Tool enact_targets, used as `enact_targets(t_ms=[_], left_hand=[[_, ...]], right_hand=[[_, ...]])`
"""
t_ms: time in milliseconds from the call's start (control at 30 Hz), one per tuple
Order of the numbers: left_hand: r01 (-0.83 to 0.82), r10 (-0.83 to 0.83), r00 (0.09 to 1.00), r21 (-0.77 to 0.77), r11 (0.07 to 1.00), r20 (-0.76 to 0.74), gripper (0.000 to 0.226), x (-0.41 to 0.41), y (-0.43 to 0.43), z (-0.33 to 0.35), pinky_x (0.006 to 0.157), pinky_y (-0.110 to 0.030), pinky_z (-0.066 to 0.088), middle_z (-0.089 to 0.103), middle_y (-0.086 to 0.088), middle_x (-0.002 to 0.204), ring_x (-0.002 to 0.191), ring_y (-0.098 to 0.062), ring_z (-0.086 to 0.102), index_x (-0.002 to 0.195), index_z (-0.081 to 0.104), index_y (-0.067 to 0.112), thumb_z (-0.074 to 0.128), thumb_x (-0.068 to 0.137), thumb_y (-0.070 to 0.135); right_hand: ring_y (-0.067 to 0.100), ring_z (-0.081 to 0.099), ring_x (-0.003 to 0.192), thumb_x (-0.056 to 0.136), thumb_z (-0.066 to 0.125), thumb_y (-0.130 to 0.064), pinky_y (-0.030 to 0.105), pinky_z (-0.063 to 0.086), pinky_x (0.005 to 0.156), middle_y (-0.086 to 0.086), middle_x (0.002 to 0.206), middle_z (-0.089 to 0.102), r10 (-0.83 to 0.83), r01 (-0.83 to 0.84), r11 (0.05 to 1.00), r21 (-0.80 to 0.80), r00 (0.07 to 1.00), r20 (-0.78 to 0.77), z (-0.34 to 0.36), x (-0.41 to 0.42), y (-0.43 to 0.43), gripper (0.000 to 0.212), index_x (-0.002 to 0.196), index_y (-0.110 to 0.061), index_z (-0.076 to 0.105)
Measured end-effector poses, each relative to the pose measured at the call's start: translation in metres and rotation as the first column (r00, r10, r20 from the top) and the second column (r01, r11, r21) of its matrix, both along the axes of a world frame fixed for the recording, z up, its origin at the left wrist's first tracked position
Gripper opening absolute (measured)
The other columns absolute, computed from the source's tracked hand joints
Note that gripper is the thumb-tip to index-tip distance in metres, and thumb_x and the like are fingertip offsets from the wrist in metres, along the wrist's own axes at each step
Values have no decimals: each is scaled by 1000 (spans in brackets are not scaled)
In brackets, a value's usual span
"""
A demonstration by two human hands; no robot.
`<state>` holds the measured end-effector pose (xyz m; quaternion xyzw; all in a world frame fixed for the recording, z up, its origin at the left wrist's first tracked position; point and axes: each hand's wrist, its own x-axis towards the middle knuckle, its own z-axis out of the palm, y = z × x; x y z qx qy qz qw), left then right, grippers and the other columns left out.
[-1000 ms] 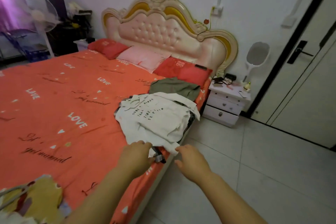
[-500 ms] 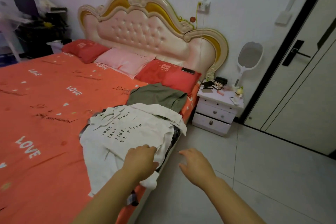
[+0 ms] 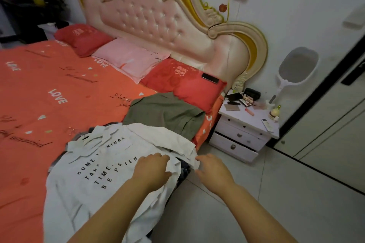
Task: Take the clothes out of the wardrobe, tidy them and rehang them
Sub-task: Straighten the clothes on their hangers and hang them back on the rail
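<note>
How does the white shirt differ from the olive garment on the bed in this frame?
The white shirt carries black printed lettering; the olive garment is plain. The white shirt lies nearer the camera, overhanging the edge of the bed; the olive garment lies up by the red pillow. The left hand grips the white shirt; the olive garment is untouched. Both lie on the bed.

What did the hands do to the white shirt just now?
The left hand slid up the white shirt from its hem and now pinches a fold at its side. The right hand reached closer to the shirt's edge, fingers straight. The green garment and the phone stayed put.
</note>
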<state>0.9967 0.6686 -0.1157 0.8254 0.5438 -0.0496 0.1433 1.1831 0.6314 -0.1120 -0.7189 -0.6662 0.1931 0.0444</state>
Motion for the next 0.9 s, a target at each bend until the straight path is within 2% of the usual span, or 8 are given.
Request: enact_targets(t_ms=[200, 333, 400, 633, 767, 900], left_hand=[[-169, 169, 986, -22, 985, -9, 49, 56, 87, -17, 95, -33, 38, 50, 1, 133, 117, -21, 50, 137, 38, 26, 45, 93, 46], [-262, 261, 965, -52, 964, -28, 50, 88, 132, -15, 94, -32, 39, 51, 1, 132, 116, -21, 51, 138, 38, 25, 44, 93, 46], [-313, 311, 950, -69, 947, -34, 51, 97, 154, -15, 94, -33, 39, 51, 0, 132, 116, -21, 51, 139, 38, 25, 44, 93, 47], [-444, 440, 896, -90, 892, -55, 48, 99, 235, -32, 95, -32, 38, 51, 0, 133, 117, -20, 51, 135, 41, 25, 45, 93, 47], [-506, 510, 860, -99, 857, 15, 40, 90, 290, -43, 93, -30, 39, 55, 0, 128, 111, -19, 54, 127, 48, 23, 45, 94, 44], [-575, 581, 811, -90, 813, 71, 40, 79, 332, -47, 94, -30, 40, 55, -1, 128, 111, -20, 55, 131, 46, 23, 47, 94, 39]], right_hand=[[22, 52, 108, 89, 52, -26, 28, 44, 88, 6, 120, 55, 142, -142, 990, -20, 990, -15, -21, 72, 111, 34, 122, -18, 57], [25, 53, 109, 89, 51, -25, 32, 46, 88, 7, 117, 54, 249, -249, 968, -41, 968, -6, -23, 109, 181, 34, 121, -16, 56], [25, 50, 113, 90, 51, -25, 32, 44, 91, 9, 122, 53, 301, -301, 952, -52, 953, -10, -25, 117, 215, 39, 127, -16, 53], [23, 46, 121, 91, 53, -31, 31, 38, 100, 7, 130, 49, 430, -427, 900, -85, 903, 13, -42, 116, 326, 46, 135, -19, 46], [23, 46, 122, 92, 52, -32, 30, 38, 101, 7, 132, 48, 481, -473, 874, -112, 875, 59, -48, 104, 387, 45, 135, -19, 46], [22, 45, 122, 93, 51, -31, 29, 36, 102, 6, 132, 48, 563, -553, 825, -118, 823, 75, -48, 84, 439, 45, 136, -19, 45]])
